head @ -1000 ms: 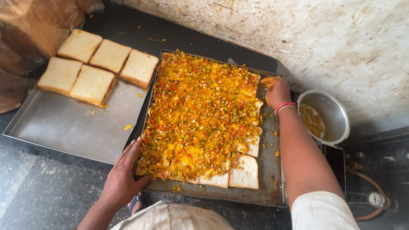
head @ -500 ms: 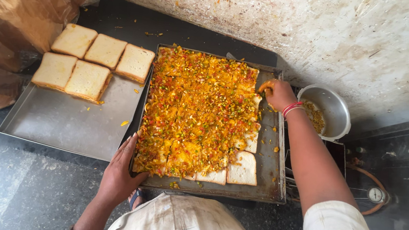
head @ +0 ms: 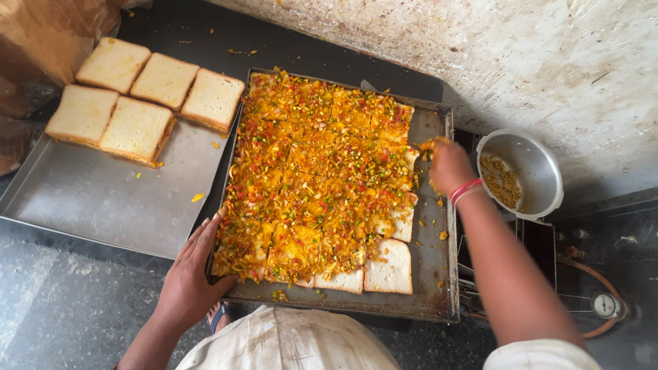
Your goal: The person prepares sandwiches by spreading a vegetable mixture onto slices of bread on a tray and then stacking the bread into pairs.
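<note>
Spanning away from the person, griddle tray lies lengthwise.

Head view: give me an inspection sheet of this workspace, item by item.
Surface: dark counter, speckled with crumbs and bits of topping.
Job's things: dark baking tray packed with bread slices, most covered in orange-yellow vegetable topping; a few slices at the near right corner bare or partly bare. Metal pot with some topping left, right of the tray.
Clutter: steel tray with five plain bread slices; brown plastic bags at left.
Grippers: left hand on the tray's near left edge; right hand holds a pinch of topping above the tray's far right.
Cables: orange hose by a dial.
Surroundings: stained wall behind.
</note>
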